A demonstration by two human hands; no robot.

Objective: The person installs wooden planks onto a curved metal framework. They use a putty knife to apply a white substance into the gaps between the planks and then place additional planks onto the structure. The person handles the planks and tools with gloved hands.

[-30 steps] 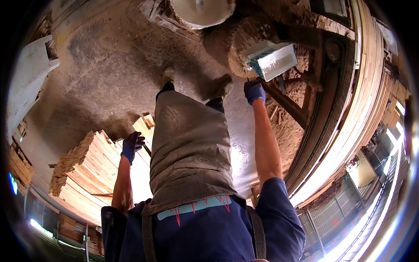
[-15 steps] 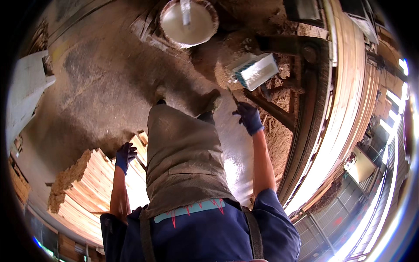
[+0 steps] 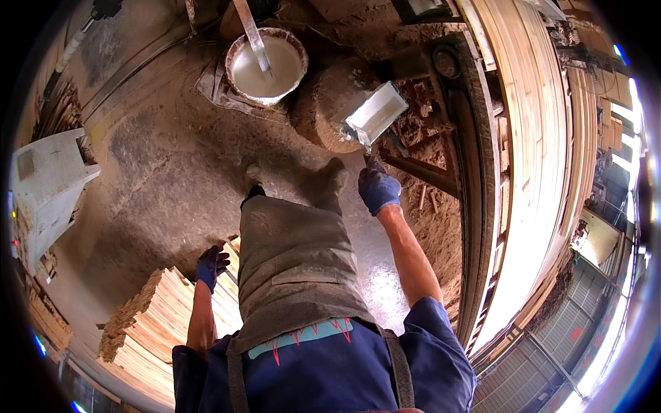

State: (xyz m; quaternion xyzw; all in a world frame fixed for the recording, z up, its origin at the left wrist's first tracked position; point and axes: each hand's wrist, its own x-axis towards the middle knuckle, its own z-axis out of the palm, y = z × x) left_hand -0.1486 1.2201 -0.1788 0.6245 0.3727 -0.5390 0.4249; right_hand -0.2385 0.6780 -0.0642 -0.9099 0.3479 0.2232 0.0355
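The blue-gloved right hand (image 3: 379, 191) is clamping a slim, white-ended tool (image 3: 365, 143) at a white rectangular tub (image 3: 382, 112), ideally keeping level; the dark-gloved left hand (image 3: 212, 266) is hanging, fingers apart.

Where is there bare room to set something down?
The widest bare floor is left of the feet, bordered by the bucket ahead, the pale grey panel at left and the stacked boards near the left hand. A narrower strip runs between apron and sawdust. Around the right hand, the white box and sawdust crowd things.
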